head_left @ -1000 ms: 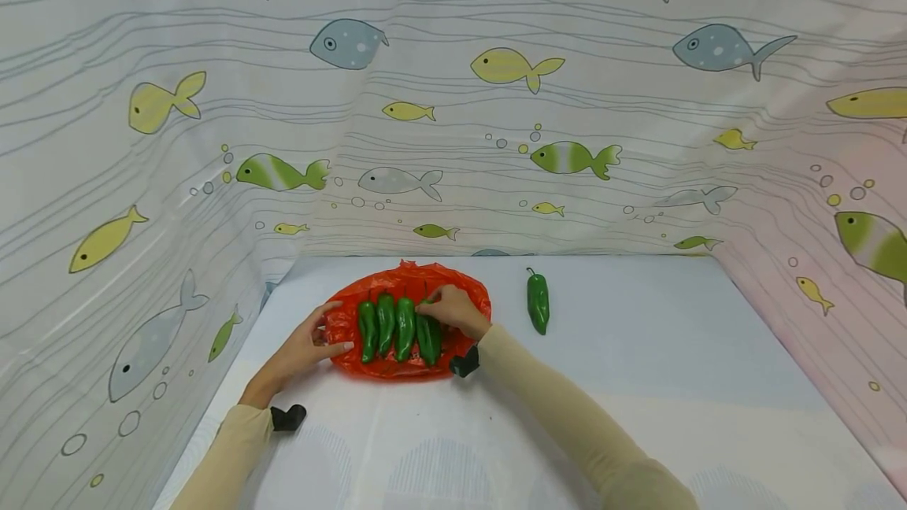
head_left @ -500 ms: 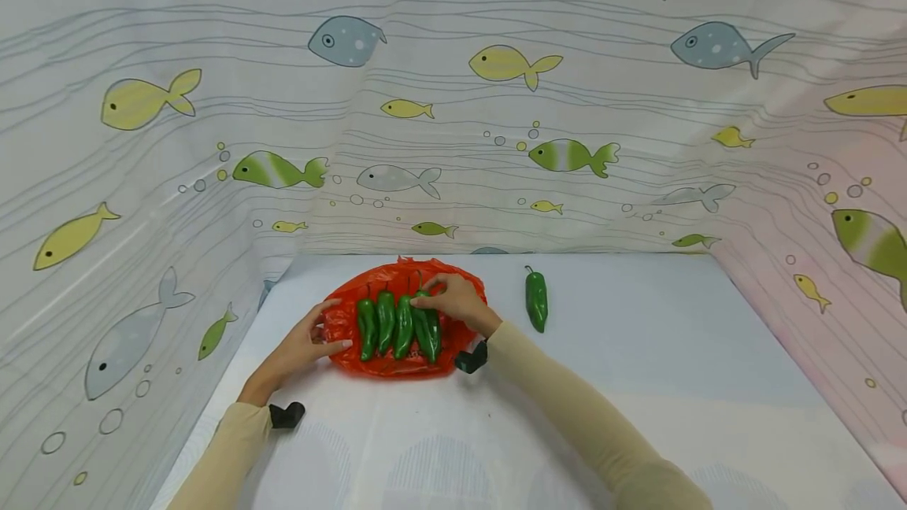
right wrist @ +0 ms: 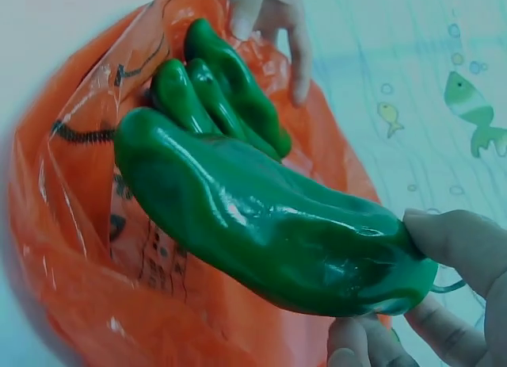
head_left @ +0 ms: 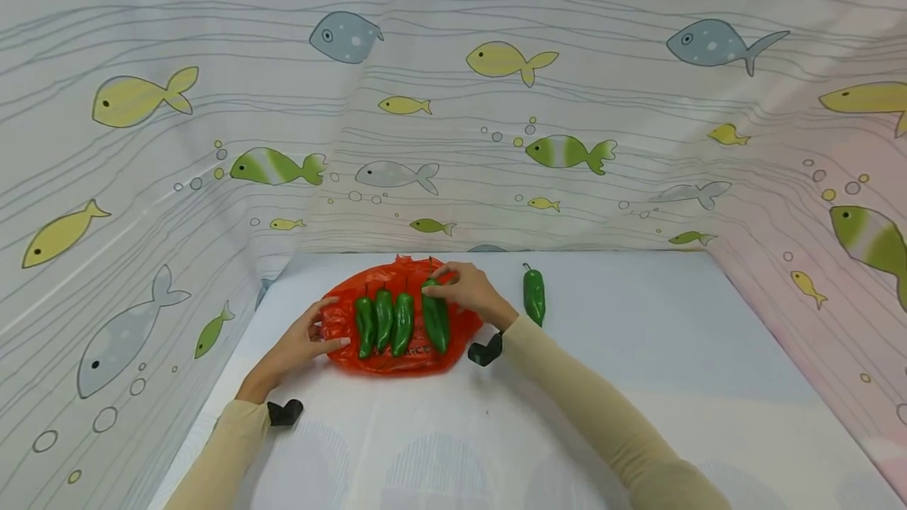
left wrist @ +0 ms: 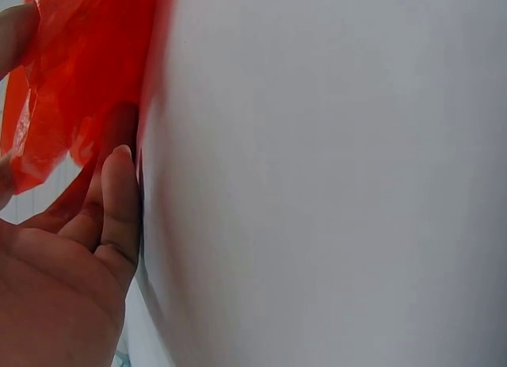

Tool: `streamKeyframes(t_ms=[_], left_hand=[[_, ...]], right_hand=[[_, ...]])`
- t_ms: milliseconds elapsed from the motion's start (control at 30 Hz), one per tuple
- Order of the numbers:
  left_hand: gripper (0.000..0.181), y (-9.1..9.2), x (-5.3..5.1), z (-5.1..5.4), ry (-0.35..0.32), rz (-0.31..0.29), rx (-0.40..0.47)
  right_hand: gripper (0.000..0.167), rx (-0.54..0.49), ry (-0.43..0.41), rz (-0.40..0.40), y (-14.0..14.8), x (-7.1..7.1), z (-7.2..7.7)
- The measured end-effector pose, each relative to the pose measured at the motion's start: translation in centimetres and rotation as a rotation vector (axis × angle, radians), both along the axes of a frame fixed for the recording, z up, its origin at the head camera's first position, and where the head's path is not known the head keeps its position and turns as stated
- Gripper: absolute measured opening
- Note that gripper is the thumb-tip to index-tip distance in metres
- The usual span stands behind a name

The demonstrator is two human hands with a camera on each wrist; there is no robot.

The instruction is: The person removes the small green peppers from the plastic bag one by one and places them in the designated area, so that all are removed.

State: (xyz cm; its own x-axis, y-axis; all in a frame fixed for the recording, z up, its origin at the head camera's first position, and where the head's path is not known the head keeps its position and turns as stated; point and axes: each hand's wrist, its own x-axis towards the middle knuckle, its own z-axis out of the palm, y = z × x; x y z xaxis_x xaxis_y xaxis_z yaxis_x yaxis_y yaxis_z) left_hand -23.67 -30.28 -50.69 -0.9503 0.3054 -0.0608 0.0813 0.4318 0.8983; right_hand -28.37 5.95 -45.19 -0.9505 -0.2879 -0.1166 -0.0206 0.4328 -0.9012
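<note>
Near the bag's right side, my right hand pinches a green pepper close to its stem end. It hangs over a crinkled red plastic bag with dark print. Three more green peppers lie side by side on the bag. At the bag's left end, my left hand grips the edge, thumb and a finger on top. Some of its other fingers are tucked against the table side, partly behind the red film in the left wrist view.
Another green pepper lies apart on the white table, right of the bag, its lower tip behind the right sleeve. A fish-patterned curtain encloses the back and sides.
My right hand has shifted right with the pinched pepper, opening a gap to the other three. Printing on the bag shows in that gap. The left hand stays at the bag's edge.
</note>
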Motion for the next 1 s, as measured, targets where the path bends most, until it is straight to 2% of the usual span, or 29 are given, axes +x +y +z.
streamKeyframes(t_ms=[267, 700, 1000], left_hand=[[0.084, 0.1, -0.2, 0.1, -0.014, 0.01, 0.001], [0.084, 0.2, 0.1, 0.2, -0.014, 0.001, 0.002], [0.085, 0.3, 0.0, 0.3, -0.036, 0.024, -0.007]], right_hand=[[0.038, -0.058, 0.023, 0.031, 1.6, 0.0, 0.3], [0.042, -0.075, 0.023, -0.029, 3.9, 0.4, 1.1], [0.043, -0.102, 0.039, -0.039, 5.8, 0.4, 1.4]])
